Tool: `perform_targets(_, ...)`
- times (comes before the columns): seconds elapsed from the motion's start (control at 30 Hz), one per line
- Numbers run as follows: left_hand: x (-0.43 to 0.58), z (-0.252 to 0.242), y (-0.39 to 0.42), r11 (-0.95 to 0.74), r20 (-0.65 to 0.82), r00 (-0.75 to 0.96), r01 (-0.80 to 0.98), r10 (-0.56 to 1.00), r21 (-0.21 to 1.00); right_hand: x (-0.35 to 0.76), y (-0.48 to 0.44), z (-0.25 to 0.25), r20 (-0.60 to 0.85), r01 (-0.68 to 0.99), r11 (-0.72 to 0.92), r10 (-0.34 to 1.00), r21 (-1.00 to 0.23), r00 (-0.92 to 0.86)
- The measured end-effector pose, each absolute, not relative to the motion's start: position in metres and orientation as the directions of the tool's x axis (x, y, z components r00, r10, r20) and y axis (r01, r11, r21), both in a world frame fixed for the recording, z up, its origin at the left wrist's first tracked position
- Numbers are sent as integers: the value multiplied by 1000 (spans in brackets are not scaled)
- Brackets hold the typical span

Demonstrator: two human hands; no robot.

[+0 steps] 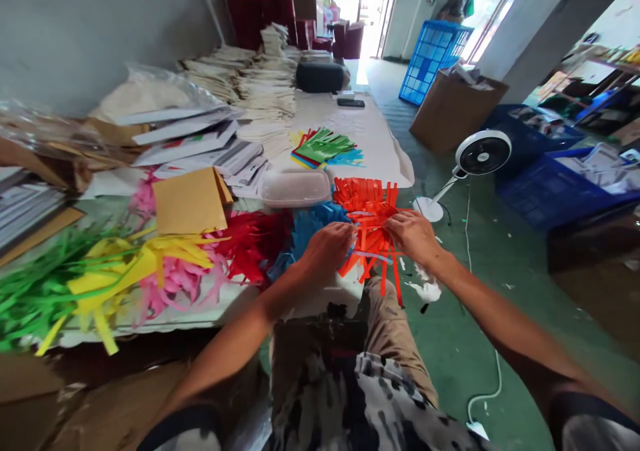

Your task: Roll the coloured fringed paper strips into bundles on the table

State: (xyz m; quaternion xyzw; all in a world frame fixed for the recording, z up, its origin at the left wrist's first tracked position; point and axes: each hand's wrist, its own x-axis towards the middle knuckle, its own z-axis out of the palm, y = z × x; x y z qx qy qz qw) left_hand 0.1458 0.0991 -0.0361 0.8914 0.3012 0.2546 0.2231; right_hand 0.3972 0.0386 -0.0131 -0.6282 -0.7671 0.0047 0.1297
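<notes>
My left hand and my right hand are both closed on a bundle of orange paper strips at the table's near edge, one hand on each side. A pale ribbon or tape crosses the strips between my hands. Some orange strips hang down past the table edge. Right beside my left hand lies a blue fringed paper bunch, with a red bunch further left.
Pink, yellow and green fringed paper lie along the table to the left. A clear plastic tub, a brown envelope, stacked paper piles, a floor fan, a cardboard box and blue crates surround the table.
</notes>
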Motion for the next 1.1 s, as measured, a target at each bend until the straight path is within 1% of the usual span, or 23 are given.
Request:
perform_targets(0.1, 152, -41, 107, -650, 350, 561, 526, 750, 549, 412, 42, -12, 253, 926, 205, 959, -317, -126)
perform_targets(0.23, 157, -34, 109, -629, 417, 471, 561, 777, 538, 427, 53, -10, 297, 822, 234, 951, -519, -83)
perform_targets(0.33, 169, -30, 116, -640, 473, 432, 530, 768, 556, 432, 64, -3, 320, 749, 275, 943, -604, -88)
perform_targets(0.47, 190, -35, 139, -635, 461, 437, 503, 772, 587, 429, 75, 9, 351, 629, 351, 927, -694, -129)
perform_targets(0.53, 199, -40, 151, -633, 444, 452, 506, 773, 586, 426, 79, 16, 366, 605, 363, 922, -709, -124)
perform_targets(0.63, 205, -47, 163, -645, 425, 490, 510, 761, 569, 422, 86, 25, 369, 616, 331, 927, -715, -70)
perform_targets(0.7, 206, -49, 165, -660, 414, 519, 517, 748, 545, 419, 92, 33, 370, 595, 325, 928, -735, -50)
perform_targets(0.77, 205, -49, 165, -677, 411, 541, 529, 734, 511, 416, 98, 42, 395, 568, 354, 917, -743, -54)
perform_targets(0.93, 201, -43, 158, -740, 409, 617, 541, 672, 401, 410, 106, 68, 484, 558, 433, 873, -708, -63)
perform_targets(1.0, 199, -42, 155, -757, 403, 641, 540, 653, 368, 412, 103, 79, 515, 549, 440, 857, -711, -20)
perform_targets(1.1, 195, -43, 151, -761, 390, 654, 565, 648, 318, 421, 89, 99, 582, 534, 446, 805, -718, 110)
